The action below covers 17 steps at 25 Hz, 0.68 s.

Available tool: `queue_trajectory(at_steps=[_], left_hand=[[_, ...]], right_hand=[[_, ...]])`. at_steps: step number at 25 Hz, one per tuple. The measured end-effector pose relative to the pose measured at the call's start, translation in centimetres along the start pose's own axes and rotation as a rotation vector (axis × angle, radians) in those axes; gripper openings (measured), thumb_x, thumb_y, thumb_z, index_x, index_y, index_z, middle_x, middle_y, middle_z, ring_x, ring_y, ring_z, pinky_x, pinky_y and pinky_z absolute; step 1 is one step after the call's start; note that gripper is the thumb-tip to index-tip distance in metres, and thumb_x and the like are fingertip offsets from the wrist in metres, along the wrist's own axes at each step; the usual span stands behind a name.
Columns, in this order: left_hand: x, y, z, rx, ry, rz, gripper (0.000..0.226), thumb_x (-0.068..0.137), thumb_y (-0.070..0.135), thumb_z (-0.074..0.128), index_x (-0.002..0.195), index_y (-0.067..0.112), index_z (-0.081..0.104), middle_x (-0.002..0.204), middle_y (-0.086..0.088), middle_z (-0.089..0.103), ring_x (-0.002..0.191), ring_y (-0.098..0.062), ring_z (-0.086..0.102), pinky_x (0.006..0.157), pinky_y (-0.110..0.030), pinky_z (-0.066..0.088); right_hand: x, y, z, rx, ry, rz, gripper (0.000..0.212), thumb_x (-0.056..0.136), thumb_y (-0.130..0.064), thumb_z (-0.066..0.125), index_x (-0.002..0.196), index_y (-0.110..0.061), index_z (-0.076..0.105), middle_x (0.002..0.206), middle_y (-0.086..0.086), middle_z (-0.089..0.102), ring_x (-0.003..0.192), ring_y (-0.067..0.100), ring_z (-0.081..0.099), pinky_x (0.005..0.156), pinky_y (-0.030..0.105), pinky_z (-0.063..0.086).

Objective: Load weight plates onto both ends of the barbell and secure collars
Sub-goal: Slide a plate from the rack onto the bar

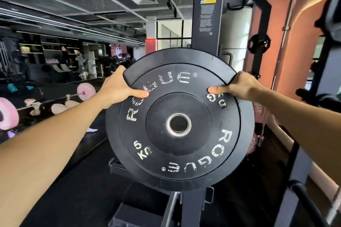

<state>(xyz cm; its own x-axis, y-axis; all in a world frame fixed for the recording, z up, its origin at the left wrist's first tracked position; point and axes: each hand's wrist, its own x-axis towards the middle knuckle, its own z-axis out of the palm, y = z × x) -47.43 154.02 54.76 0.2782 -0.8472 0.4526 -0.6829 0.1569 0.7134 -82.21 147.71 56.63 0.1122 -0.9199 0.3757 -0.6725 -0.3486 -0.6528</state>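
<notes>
Both hands gripping a bumper plate in a dark-floored gym
Left hand (118, 88) and right hand (238, 87) are clutching the black bumper plate (177, 153), lettered "ROGUE" and "5 KG", at frame centre.

From my feed, the dark gym floor (55, 180) carries everything — on it, at the left, a barbell (55, 100) with pink plates (7, 114) lies beside more pale plates (58, 108). The dark rack upright (209, 24) stands on its base (191, 206) at centre — a white scrap (91, 130) lies nearby.
</notes>
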Motion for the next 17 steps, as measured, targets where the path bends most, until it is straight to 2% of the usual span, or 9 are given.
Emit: queue_trajectory(at_steps=[4, 8, 14, 17], left_hand=[[-1.8, -4.0, 0.7, -0.061, -0.057, 0.008, 0.081, 0.044, 0.044, 0.097, 0.105, 0.021, 0.05, 0.104, 0.008, 0.064, 0.098, -0.016, 0.06, 0.074, -0.036, 0.051], [-4.5, -8.0, 1.2, -0.082, -0.078, 0.022, 0.078, 0.045, 0.043, 0.097, 0.105, 0.024, 0.05, 0.105, 0.008, 0.063, 0.1, -0.017, 0.06, 0.068, -0.032, 0.047], [-10.0, -15.7, 4.2, -0.115, -0.093, 0.037, 0.081, 0.038, 0.047, 0.097, 0.102, 0.026, 0.052, 0.109, 0.007, 0.065, 0.103, -0.018, 0.061, 0.086, -0.04, 0.053], [-13.0, -19.7, 6.6, -0.125, -0.09, 0.06, 0.08, 0.04, 0.045, 0.097, 0.103, 0.024, 0.052, 0.108, 0.007, 0.065, 0.1, -0.016, 0.062, 0.083, -0.037, 0.053]], right_hand=[[-3.6, 0.7, 2.9, -0.04, 0.009, 0.051, 0.096, 0.03, -0.075, 0.082, 0.113, -0.029, 0.071, 0.107, -0.005, 0.07, 0.098, 0.016, 0.061, 0.081, 0.024, 0.041], [-7.7, 1.4, 6.0, -0.089, 0.039, 0.069, 0.108, 0.019, -0.087, 0.076, 0.112, -0.031, 0.071, 0.108, -0.006, 0.07, 0.1, 0.016, 0.063, 0.084, 0.026, 0.047], [-13.6, 5.7, 12.9, -0.119, 0.031, 0.07, 0.101, 0.02, -0.082, 0.08, 0.105, -0.028, 0.073, 0.103, -0.006, 0.072, 0.095, 0.017, 0.067, 0.093, 0.034, 0.053], [-16.9, 8.5, 16.4, -0.12, 0.043, 0.074, 0.091, 0.027, -0.079, 0.082, 0.102, -0.028, 0.074, 0.1, -0.007, 0.072, 0.094, 0.017, 0.067, 0.089, 0.03, 0.051]])
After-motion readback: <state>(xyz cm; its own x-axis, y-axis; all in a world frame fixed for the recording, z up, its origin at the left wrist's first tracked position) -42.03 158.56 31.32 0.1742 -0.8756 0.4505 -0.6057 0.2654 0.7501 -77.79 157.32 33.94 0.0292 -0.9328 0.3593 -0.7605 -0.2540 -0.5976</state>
